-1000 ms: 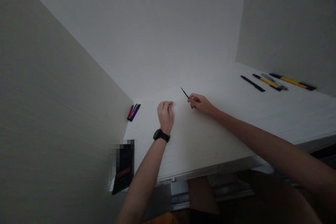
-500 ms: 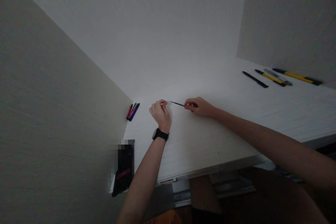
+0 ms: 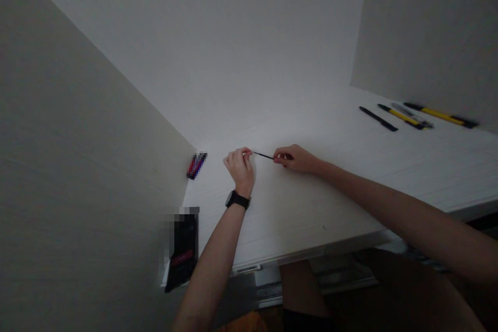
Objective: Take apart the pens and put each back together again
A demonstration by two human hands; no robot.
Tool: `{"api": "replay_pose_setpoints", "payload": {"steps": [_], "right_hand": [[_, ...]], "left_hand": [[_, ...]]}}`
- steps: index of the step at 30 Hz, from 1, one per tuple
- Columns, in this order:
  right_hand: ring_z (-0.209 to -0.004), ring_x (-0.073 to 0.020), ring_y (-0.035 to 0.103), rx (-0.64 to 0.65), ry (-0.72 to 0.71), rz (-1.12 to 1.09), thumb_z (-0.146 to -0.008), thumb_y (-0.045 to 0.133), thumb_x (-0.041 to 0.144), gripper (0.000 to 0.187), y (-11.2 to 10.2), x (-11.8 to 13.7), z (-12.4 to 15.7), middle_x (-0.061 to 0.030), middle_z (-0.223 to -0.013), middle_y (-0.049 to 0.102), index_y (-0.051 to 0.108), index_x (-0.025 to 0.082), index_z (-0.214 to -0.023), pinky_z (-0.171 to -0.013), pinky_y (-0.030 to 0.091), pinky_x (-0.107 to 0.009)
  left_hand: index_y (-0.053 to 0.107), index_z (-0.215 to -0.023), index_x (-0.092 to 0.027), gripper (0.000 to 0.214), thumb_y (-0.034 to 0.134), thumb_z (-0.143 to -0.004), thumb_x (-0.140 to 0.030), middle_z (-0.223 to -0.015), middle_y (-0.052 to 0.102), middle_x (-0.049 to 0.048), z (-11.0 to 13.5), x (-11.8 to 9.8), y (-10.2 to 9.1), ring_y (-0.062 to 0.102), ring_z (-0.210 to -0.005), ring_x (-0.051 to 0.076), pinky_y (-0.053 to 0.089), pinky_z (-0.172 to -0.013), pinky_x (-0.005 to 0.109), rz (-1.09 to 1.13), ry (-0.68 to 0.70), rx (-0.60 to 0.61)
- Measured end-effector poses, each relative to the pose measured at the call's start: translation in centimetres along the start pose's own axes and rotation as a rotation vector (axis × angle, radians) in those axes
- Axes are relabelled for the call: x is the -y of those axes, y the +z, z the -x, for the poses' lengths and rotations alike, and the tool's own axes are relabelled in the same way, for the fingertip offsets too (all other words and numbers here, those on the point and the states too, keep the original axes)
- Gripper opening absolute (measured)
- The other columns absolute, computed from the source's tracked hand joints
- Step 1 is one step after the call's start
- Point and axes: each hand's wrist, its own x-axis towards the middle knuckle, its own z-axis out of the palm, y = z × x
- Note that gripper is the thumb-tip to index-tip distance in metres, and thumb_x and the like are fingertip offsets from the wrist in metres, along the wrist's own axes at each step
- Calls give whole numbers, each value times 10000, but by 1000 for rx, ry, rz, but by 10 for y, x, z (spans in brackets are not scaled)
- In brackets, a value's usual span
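Observation:
A thin dark pen refill (image 3: 263, 155) spans the gap between my two hands, just above the white tabletop. My right hand (image 3: 293, 158) pinches its right end between thumb and fingers. At the opposite end, the thumb and forefinger of my left hand (image 3: 239, 164) are closed on the pale tip. The fingers cover both ends of the refill. A dark watch (image 3: 238, 199) is strapped on my left wrist.
Far right on the white table (image 3: 311, 207) lie a black pen (image 3: 378, 119), a yellow-and-black pen (image 3: 402, 116), a clear pen and a longer yellow-and-black pen (image 3: 443, 114). Pixelated red and blue pens (image 3: 196, 165) lie left. A phone (image 3: 182, 251) sits at the left wall.
My left hand has shifted slightly right, and its fingertips have closed on the refill's tip, which stood free before. My right hand has stayed nearly still.

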Motion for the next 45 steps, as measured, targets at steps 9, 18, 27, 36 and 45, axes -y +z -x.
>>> {"api": "replay_pose_setpoints", "payload": {"steps": [9,18,27,36,45], "right_hand": [[-589,-132,496,-83,24,73,-862,623,436,243,-1,-7,-3,-12,-665,668,746,226,-865,-610,315,-266],[-651,-152,520,-119,0,112,-858,622,359,182,0,-8,-6,-32,-741,686,730,213,-874,-655,333,-267],[-577,-124,514,-126,23,-21,-880,550,354,201,0,-10,-5,-10,-669,658,658,184,-876,-617,342,-242],[-563,-115,484,-152,18,-51,-886,514,365,208,-2,-7,-2,-6,-651,635,621,189,-851,-600,329,-236],[-583,-123,487,-163,32,-39,-893,513,380,232,-4,-7,-2,-15,-664,640,631,182,-866,-607,323,-244]], "left_hand": [[644,-930,-232,257,398,-1007,-219,-1006,700,61,1,-1,-3,563,-1003,226,348,-891,368,29,92,26],[566,-1206,-210,240,488,-982,-244,-1037,699,65,1,4,9,606,-953,195,407,-916,349,190,106,71],[562,-1079,-137,290,404,-997,-366,-1039,634,146,5,0,11,600,-997,283,470,-808,379,-303,-96,103],[526,-1097,-156,200,370,-972,-157,-1078,574,144,10,4,17,639,-877,232,473,-688,313,-342,-48,367],[544,-1076,-131,155,427,-982,-171,-1030,579,141,14,17,28,571,-980,242,453,-865,376,-21,27,285]]}}
